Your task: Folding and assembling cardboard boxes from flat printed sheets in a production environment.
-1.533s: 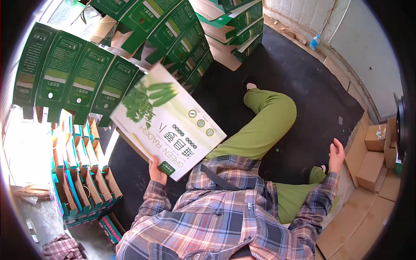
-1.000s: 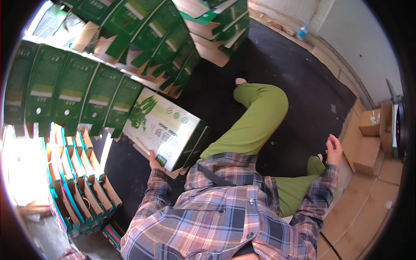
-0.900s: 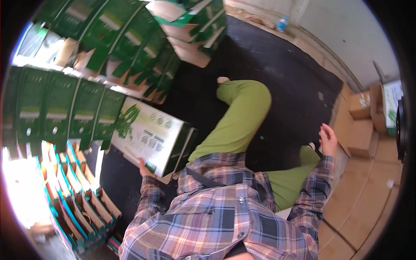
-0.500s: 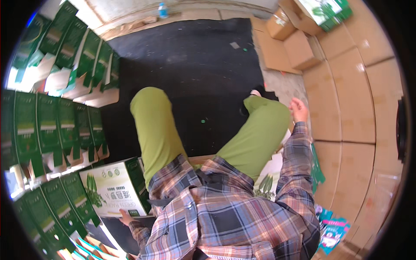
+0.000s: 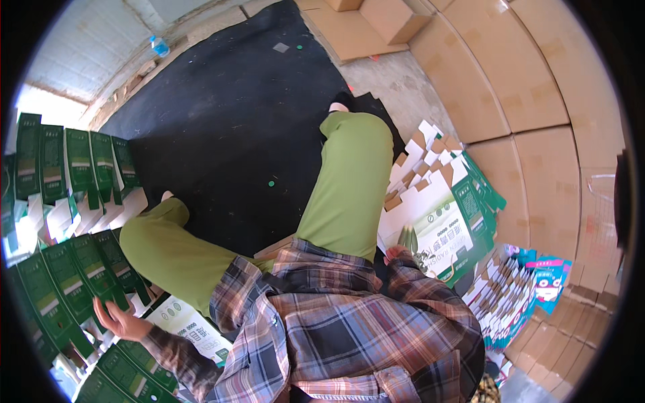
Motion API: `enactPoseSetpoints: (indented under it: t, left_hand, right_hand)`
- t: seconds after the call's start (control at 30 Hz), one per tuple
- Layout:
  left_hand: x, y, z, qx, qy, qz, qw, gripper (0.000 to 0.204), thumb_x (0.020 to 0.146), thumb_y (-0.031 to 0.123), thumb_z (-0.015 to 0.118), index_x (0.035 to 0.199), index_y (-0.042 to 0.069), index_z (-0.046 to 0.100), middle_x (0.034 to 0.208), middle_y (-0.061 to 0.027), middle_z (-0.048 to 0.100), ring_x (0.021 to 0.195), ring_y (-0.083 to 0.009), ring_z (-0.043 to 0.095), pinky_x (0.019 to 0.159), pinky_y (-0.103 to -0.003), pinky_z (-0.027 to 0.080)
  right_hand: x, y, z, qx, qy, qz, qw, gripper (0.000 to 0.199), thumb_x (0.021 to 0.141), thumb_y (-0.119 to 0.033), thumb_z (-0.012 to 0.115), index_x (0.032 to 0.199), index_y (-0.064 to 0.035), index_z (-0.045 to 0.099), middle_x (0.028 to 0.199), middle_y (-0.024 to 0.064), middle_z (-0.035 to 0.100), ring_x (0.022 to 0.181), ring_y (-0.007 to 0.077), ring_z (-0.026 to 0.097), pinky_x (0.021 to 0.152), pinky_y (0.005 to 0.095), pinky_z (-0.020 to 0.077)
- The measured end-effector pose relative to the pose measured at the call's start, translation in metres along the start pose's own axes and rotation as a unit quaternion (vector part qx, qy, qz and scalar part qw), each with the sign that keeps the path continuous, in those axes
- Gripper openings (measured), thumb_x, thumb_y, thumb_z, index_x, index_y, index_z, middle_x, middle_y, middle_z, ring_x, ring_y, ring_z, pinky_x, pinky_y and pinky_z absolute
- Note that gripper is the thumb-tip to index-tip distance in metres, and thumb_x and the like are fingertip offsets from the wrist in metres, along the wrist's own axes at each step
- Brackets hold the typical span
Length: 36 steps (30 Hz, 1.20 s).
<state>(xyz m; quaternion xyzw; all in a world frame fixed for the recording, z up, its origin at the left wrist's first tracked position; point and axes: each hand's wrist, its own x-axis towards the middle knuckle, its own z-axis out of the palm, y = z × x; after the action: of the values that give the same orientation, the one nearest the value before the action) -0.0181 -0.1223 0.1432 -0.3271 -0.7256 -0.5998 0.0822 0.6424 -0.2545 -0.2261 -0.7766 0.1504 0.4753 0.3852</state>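
Observation:
Fingers apart and holding nothing, my left hand [image 5: 124, 321] hovers at the lower left, close to the standing green boxes [image 5: 62, 279]. A white and green box [image 5: 191, 329] lies between that hand and my left thigh, partly covered by my leg and sleeve. On the other side, my right hand [image 5: 398, 254] is down beside my right thigh, at the near edge of a stack of flat white and green cartons [image 5: 433, 218]. Its fingers are mostly hidden, so I cannot tell whether they grip a carton.
A black mat [image 5: 222, 127] covers the floor ahead. Brown cardboard boxes [image 5: 494, 195] form a wall on the right. Flat teal and pink cartons [image 5: 521, 299] stand at the lower right. By the far wall is a blue bottle [image 5: 159, 46].
My view has turned right. My left hand has come off the white and green box and opened. My right hand has dropped from beside my knee to the flat cartons.

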Motion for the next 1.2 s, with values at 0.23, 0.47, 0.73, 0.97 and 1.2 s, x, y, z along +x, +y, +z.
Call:
enactPoseSetpoints:
  t: [0.23,0.47,0.73,0.97,1.2]
  left_hand:
    - [-0.014,0.038,0.14,0.091,-0.299,0.313,0.897,0.029,0.082,-0.003,0.059,0.11,0.005,0.063,0.119,-0.0112,0.053,0.114,-0.0255,0.049,0.096,-0.035,0.039]
    - [-0.055,0.017,0.178,0.036,-0.495,0.255,0.83,0.023,0.08,-0.005,0.058,0.102,0.001,0.063,0.115,-0.0118,0.053,0.103,-0.0257,0.054,0.087,-0.033,0.045]
    - [-0.047,0.011,0.166,0.035,-0.498,0.225,0.837,0.021,0.079,-0.006,0.059,0.099,0.0,0.062,0.109,-0.0116,0.054,0.099,-0.0256,0.055,0.084,-0.032,0.046]
    - [-0.048,0.014,0.165,0.009,-0.515,0.189,0.836,0.017,0.08,-0.004,0.059,0.097,0.0,0.062,0.1,-0.0106,0.057,0.092,-0.0257,0.058,0.079,-0.032,0.047]
    - [-0.043,0.018,0.168,-0.014,-0.517,0.106,0.849,0.02,0.081,-0.002,0.06,0.1,0.002,0.063,0.098,-0.0072,0.058,0.086,-0.0177,0.058,0.07,-0.027,0.047]
  right_hand:
    - [-0.011,0.01,0.015,0.335,0.006,0.176,0.926,0.031,0.088,-0.032,0.052,0.107,-0.0078,0.046,0.105,0.0097,0.051,0.095,0.028,0.055,0.08,0.0525,0.0472]
    - [0.017,0.024,0.001,0.397,0.085,0.164,0.899,0.042,0.085,-0.048,0.059,0.107,-0.0115,0.054,0.099,0.0072,0.056,0.089,0.0218,0.056,0.071,0.0403,0.0515]
    - [-0.034,-0.011,0.056,0.466,0.101,-0.021,0.879,0.038,0.089,-0.041,0.058,0.109,-0.0092,0.056,0.095,0.007,0.058,0.076,0.0182,0.056,0.061,0.0305,0.0532]
    - [-0.022,-0.136,0.09,0.574,-0.036,-0.214,0.789,0.038,0.094,-0.028,0.05,0.114,0.0035,0.048,0.097,0.0138,0.06,0.085,0.0222,0.061,0.067,0.0279,0.0567]
    - [-0.183,-0.277,0.128,0.482,-0.152,-0.266,0.821,0.024,0.091,-0.02,0.054,0.106,-0.0023,0.055,0.099,0.0122,0.064,0.09,0.0225,0.063,0.066,0.0334,0.0553]
